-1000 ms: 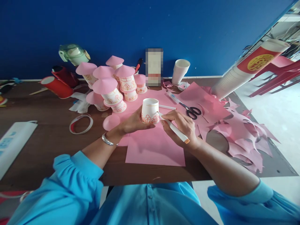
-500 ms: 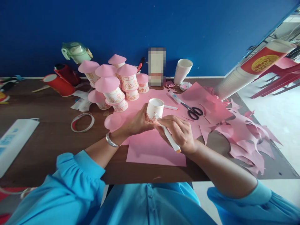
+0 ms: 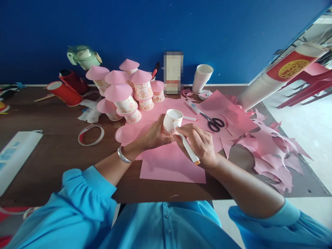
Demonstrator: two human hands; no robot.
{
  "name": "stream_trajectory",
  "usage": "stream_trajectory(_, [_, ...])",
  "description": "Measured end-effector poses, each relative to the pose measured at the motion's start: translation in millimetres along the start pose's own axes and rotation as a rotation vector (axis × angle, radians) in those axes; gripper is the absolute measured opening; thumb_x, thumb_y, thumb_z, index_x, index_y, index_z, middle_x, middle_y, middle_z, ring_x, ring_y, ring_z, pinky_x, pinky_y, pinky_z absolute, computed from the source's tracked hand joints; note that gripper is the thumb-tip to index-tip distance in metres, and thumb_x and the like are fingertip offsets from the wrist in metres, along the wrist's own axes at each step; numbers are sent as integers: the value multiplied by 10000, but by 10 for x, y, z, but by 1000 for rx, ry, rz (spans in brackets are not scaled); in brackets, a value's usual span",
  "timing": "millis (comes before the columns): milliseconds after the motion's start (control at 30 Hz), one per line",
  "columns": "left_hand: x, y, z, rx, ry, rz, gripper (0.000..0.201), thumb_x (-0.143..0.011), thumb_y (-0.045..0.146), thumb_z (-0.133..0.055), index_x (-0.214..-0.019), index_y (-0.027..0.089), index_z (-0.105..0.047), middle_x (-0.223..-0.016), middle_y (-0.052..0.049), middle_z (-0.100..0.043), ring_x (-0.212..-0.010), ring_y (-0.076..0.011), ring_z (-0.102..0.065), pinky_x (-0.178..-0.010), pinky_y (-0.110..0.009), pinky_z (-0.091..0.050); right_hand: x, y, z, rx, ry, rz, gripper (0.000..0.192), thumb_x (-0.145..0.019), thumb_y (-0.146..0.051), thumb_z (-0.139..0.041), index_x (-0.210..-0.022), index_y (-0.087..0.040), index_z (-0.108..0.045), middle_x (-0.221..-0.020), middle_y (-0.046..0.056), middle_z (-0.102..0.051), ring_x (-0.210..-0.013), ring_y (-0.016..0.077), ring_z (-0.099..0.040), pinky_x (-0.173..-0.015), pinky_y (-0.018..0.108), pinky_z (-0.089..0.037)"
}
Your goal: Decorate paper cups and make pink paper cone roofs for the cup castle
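My left hand (image 3: pixel 155 134) is closed around the side of a white paper cup (image 3: pixel 169 121), which bears red-orange flower drawings low on its wall and tilts slightly. Between the fingers of my right hand (image 3: pixel 201 141) is a white marker (image 3: pixel 189 149) with an orange end; its tip meets or nearly meets the cup's wall. Under both hands lies a pink paper sheet (image 3: pixel 171 169). Beyond the cup rests a marker cap or second pen (image 3: pixel 190 118) with a red end. Decorated cups with pink cone roofs (image 3: pixel 118 92) stand behind my left hand.
Black-handled scissors (image 3: pixel 215 124) lie right of the cup, near pink paper scraps (image 3: pixel 272 155). A tape roll (image 3: pixel 90 135) sits at left. Stacked white cups (image 3: pixel 202 79) stand by the blue wall. A long cup stack (image 3: pixel 264 83) leans at right; red cups (image 3: pixel 66 94) lie at left.
The cup has tilted a little and shifted slightly right in my left hand. My right hand has raised the marker a little, its tip now higher on the cup.
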State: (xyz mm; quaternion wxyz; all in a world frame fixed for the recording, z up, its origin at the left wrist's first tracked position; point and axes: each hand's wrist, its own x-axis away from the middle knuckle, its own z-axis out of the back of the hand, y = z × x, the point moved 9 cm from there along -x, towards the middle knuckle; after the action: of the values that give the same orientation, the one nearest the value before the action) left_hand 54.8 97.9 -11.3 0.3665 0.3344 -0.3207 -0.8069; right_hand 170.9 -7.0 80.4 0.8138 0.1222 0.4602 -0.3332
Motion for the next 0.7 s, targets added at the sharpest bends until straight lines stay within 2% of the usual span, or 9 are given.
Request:
stream_trajectory(167, [-14, -7, 1, 46, -48, 50, 680, -747, 577, -872, -1178, 207, -497, -1117, -87, -640, -892, -224, -629, -712, -353, -508, 10, -1, -21, 9, -11, -12, 179, -1005, -124, -624, -1163, -201, -592, -843, 35, -730, -717, 182, -724, -622, 282, -561])
stream_trajectory(300, [-14, -27, 21, 90, -41, 69, 729, -730, 638, -870, -1177, 206, -488, -1135, -96, -645, -939, -245, -632, -768, -381, -517, 25, -7, -46, 8, -9, -22, 193, -1003, -128, -628, -1171, -206, -576, -811, 13, -720, -689, 168, -716, -625, 264, -563])
stream_trajectory(700, [-29, -93, 2, 149, -29, 150, 752, -674, 629, -906, -1125, 190, -494, -1094, -77, -617, -895, -204, -586, -704, -327, -482, 38, -26, -70, 10, 7, -7, 146, -992, -102, -646, -1091, -191, -585, -802, 15, -734, -663, 140, -701, -605, 258, -558])
